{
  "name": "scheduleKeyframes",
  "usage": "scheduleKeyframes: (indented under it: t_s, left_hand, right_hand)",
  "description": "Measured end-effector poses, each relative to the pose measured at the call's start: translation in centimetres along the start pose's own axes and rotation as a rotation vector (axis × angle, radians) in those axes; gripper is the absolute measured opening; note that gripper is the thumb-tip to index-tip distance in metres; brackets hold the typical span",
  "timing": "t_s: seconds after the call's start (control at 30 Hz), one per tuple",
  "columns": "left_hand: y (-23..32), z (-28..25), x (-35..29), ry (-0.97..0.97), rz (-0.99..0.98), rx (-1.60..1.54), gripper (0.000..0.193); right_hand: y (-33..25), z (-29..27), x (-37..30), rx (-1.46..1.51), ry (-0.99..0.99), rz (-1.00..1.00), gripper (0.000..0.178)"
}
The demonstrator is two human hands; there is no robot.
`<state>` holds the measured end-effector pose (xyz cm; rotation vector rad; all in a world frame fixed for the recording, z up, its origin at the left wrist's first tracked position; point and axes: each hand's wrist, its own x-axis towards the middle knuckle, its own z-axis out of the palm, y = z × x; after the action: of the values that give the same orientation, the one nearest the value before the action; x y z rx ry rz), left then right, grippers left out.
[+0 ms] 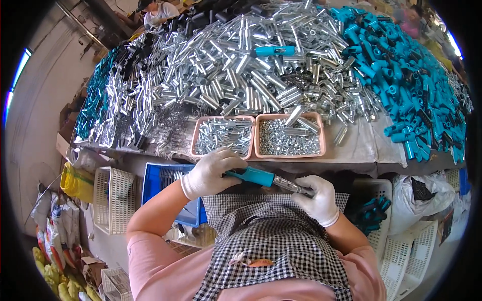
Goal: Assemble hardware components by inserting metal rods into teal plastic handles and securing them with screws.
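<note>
In front of my checkered apron (281, 236) I hold a teal hand-tool body with a metal shaft (259, 176) nearly level between both hands. My left hand (213, 173), in a white glove, is closed around its teal end, and the fingers hide part of it. My right hand (319, 200), also gloved, grips the far end of the silvery shaft with thumb and fingers. Just beyond the tool stand two pink trays. The left tray (194, 139) contains metal pins; the right tray (324, 143) contains small metal pieces, with several tubes lying on top.
A large heap of metal tubes (236, 65) covers the table. Teal tool bodies (396, 75) are piled at the right. Below the table edge are a blue bin (150, 183), white baskets (116, 200) and a white sack (422, 205). Another person (159, 12) is at the far left.
</note>
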<state>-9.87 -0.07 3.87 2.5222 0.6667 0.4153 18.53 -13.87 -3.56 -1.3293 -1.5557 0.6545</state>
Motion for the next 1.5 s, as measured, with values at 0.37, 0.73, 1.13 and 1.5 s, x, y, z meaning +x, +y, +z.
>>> scheduleKeyframes:
  t_s: [0.37,0.73,1.13,1.5]
  left_hand:
    - [2.7,4.7,-0.8,-0.176,0.033,-0.131,0.04]
    - [-0.4,5.2,2.7,-0.145,0.1,0.192,0.038]
    - [-9.2,4.6,7.0,-0.114,-0.373,0.606,0.019]
    - [-4.2,4.1,3.5,0.365,-0.185,0.09,0.014]
  right_hand:
    - [-2.4,3.0,0.1,0.034,-0.129,-0.07,0.064]
    - [-0.5,2.9,2.2,-0.091,-0.159,-0.024,0.034]
    - [0.6,1.1,2.8,-0.152,-0.126,0.037,0.031]
    - [0.6,1.8,1.5,-0.258,-0.077,-0.099,0.03]
